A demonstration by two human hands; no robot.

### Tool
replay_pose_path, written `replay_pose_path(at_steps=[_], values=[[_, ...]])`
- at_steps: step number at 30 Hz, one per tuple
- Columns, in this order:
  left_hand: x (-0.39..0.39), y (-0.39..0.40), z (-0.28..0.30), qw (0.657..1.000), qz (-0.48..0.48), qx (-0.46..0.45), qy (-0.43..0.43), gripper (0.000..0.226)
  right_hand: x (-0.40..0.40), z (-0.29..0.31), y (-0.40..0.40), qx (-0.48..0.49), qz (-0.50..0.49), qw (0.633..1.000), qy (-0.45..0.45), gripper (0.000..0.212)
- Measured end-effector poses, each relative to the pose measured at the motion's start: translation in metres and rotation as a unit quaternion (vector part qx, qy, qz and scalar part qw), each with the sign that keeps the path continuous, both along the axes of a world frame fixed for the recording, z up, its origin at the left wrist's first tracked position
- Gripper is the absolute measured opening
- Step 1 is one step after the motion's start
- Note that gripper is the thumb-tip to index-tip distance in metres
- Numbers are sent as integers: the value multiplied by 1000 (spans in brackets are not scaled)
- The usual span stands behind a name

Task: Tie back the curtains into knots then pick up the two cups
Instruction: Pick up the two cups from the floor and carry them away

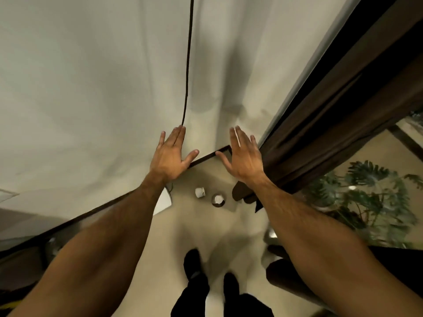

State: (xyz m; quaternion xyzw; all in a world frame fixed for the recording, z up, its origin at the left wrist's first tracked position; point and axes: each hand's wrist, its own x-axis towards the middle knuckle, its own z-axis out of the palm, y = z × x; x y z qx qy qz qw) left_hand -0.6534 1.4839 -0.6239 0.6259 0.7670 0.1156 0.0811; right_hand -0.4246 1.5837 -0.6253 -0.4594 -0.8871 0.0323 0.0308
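Note:
A dark brown curtain (338, 124) hangs down the right side, its lower end reaching the floor near my right wrist. Two cups stand on the beige floor below my hands: a white one (200, 192) lying tilted, and a darker one with a white inside (218, 200) beside it. My left hand (170, 155) is raised with fingers straight, its back toward me, in front of the pale wall. My right hand (243, 156) is held up the same way, fingers spread, just left of the curtain. Neither hand holds anything.
A thin black cable (188, 65) runs down the pale wall (91, 88) to my left fingertips. A dark skirting line (206, 159) marks the wall's foot. A leafy plant (370, 202) shows behind glass at the right. My dark shoes (194, 261) stand below.

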Motion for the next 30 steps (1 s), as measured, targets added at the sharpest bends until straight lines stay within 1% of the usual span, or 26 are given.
replay_pose_path(at_steps=[2, 5, 10, 15, 20, 24, 30], values=[[2, 0, -38, 1000, -4, -13, -24, 90, 2, -34, -1, -15, 0, 1000, -12, 89], [7, -3, -95, 999, -4, -31, -40, 93, 7, -91, -1, -35, -5, 999, -5, 87], [8, -9, -197, 996, 13, -67, -53, 88, 6, -192, -2, -94, -2, 995, -13, 90], [13, -14, -298, 991, 33, -100, -89, 88, 10, -299, -13, -141, -12, 990, -12, 85], [23, -12, -388, 977, 66, -148, -141, 78, 17, -399, -21, -189, -22, 981, -31, 76], [32, -5, -458, 972, 67, -169, -148, 72, 20, -469, -30, -208, -35, 977, -27, 68], [36, 7, -547, 972, 40, -176, -149, 66, 20, -555, -34, -220, -53, 973, -52, 66]])
